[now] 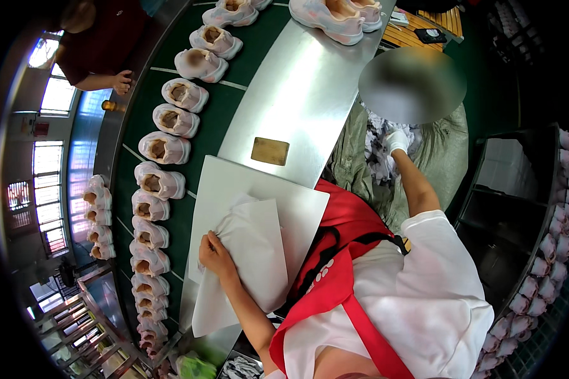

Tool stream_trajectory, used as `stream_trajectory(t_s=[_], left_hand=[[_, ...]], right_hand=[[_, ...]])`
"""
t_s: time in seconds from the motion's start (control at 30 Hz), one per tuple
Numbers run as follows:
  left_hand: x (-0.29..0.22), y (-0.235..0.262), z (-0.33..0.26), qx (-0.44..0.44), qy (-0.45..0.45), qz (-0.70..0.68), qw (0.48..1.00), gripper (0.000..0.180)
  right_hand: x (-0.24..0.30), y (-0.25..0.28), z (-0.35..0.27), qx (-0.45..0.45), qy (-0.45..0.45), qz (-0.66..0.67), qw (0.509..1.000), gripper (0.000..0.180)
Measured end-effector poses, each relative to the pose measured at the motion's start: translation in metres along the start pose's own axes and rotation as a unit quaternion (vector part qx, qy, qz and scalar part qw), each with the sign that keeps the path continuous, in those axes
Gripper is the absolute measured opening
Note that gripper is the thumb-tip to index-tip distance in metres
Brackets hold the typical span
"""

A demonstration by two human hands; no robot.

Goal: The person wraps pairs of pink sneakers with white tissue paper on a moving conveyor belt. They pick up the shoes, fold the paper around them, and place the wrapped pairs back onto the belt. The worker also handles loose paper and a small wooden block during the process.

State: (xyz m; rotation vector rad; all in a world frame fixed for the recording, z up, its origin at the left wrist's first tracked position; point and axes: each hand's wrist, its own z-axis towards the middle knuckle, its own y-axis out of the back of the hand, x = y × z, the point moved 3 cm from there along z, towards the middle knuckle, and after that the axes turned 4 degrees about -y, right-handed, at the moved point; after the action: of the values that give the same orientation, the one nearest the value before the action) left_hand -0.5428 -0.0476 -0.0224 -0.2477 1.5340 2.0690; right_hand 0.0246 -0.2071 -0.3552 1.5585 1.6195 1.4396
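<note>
Touching paper [259, 243], one left hand [217, 255], one gloved right hand [396, 140], one sack [446, 155]

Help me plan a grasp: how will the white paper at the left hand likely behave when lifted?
Probably floppy: the white paper already wrinkles beside the left hand. Likely light for its size, since its edges look thin.

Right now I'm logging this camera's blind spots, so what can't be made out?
- Head view: whatever the oval blur covers above the sack.
- Head view: whether the right hand grips anything; pale crumpled material merges with its fingers.
- Head view: what lies beneath the white sheets by the left hand; they cover it.
</note>
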Motion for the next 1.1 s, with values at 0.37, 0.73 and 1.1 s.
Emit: stream_trajectory(t_s=[0.37, 0.73, 1.1], left_hand=[[-0.031, 0.039, -0.002, 0.104, 0.067, -0.298, 0.946, 0.04], [-0.018, 0.087, -0.025, 0.004, 0.154, -0.498, 0.853, 0.029], [0.035, 0.127, -0.068, 0.027, 0.266, -0.188, 0.945, 0.048]], right_hand=[[0.174, 0.22, -0.166, -0.005, 0.256, 0.581, 0.773, 0.039], [0.379, 0.168, -0.434, 0.457, 0.541, 0.238, 0.664, 0.03], [0.416, 0.157, -0.401, 0.309, 0.446, 0.446, 0.711, 0.032]])
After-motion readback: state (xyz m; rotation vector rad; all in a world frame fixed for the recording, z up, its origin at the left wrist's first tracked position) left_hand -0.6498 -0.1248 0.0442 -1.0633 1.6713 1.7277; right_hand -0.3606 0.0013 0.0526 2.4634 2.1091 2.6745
